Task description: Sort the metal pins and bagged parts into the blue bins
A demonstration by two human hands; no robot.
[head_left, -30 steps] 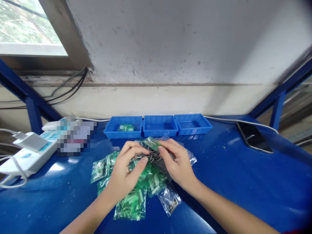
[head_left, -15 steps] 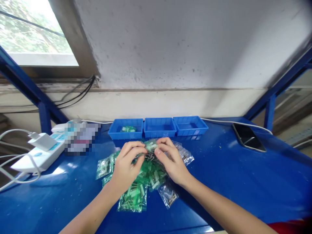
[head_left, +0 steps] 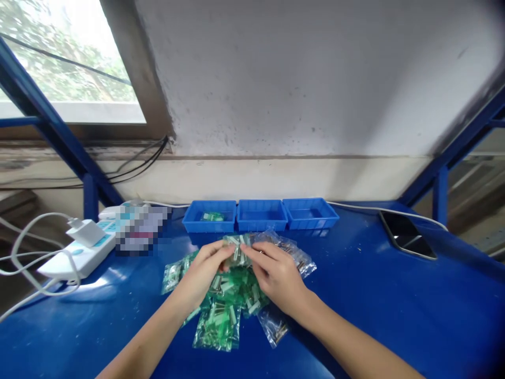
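Note:
Between my two hands is a small clear plastic bag point(head_left: 236, 251) with whitish pieces inside, held above a heap of similar bags. My left hand point(head_left: 203, 271) grips its left side, fingers closed. On the other side my right hand point(head_left: 278, 268) pinches it with thumb and fingertips. Under and around the hands lie green-tinted bags point(head_left: 219, 323) of white plugs and screws. Clear bags point(head_left: 302, 258) with brownish screws lie at the heap's right, and another clear bag point(head_left: 274, 326) lies nearer to me. The fingers partly hide the held bag.
Three blue bins stand in a row at the back: the left bin point(head_left: 209, 226) contains a green bag, beside the middle bin point(head_left: 262, 225) and right bin point(head_left: 311, 223). A white power strip point(head_left: 79, 255) with cables lies left, a phone point(head_left: 406, 234) right.
My hands have turned the held bag so its whitish pieces face me more plainly. My right fingers have moved over it from the right. The whole view has shifted slightly.

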